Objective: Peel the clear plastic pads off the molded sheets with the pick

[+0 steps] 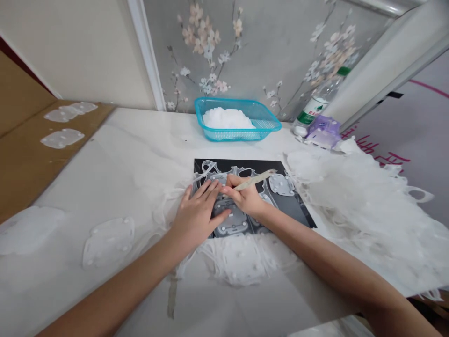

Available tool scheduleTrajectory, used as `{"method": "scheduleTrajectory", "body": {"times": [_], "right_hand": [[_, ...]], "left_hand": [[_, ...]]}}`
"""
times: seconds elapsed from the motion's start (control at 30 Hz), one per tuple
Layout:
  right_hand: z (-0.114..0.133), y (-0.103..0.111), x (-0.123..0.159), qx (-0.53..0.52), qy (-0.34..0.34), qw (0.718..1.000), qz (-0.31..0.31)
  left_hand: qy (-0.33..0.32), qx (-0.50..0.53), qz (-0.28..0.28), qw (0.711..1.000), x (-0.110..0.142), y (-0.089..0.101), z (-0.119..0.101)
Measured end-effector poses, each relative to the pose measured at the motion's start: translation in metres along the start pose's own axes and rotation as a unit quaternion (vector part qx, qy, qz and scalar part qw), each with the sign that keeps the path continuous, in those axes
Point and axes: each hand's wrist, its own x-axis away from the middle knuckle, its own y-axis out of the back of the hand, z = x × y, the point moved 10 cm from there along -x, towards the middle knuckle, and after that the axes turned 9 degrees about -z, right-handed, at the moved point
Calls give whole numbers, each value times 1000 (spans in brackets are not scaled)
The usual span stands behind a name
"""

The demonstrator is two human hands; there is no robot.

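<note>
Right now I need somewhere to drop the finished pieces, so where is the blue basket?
In the head view the blue basket sits at the far edge of the table, against the flowered wall, beyond the black mat and left of the bottle.

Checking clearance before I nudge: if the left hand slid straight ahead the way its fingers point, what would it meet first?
Probably the right hand: the left hand lies flat on the translucent sheet, fingertips nearly touching it. Depth is unclear.

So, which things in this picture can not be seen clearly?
- Head view: tip of the knife, hidden behind the right hand.
- Sheet piece under the left hand, covered by the palm.
- Label on the bottle, too small to read.
- White heap, cut off at the right edge.
</note>
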Motion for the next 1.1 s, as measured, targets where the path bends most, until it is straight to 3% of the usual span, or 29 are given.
{"method": "scheduleTrajectory", "body": {"times": [0.13, 0.27, 0.4, 0.8, 1.1], "right_hand": [[5, -5, 2, 19, 16, 999, 25], [17, -17, 3, 85, 47, 991, 95], [19, -20, 0, 71, 31, 987, 143], [-3, 1, -2, -10, -36, 998, 46], [10, 0, -2, -30, 1, 999, 39]], "left_hand": [[4, 8, 11, 1000, 1, -2, 1], [1, 12, 20, 1000, 1, -3, 0], [8, 14, 24, 1000, 1, -3, 0], [12, 13, -5, 1000, 0, 0, 2], [8, 5, 1, 1000, 0, -1, 2]]}}
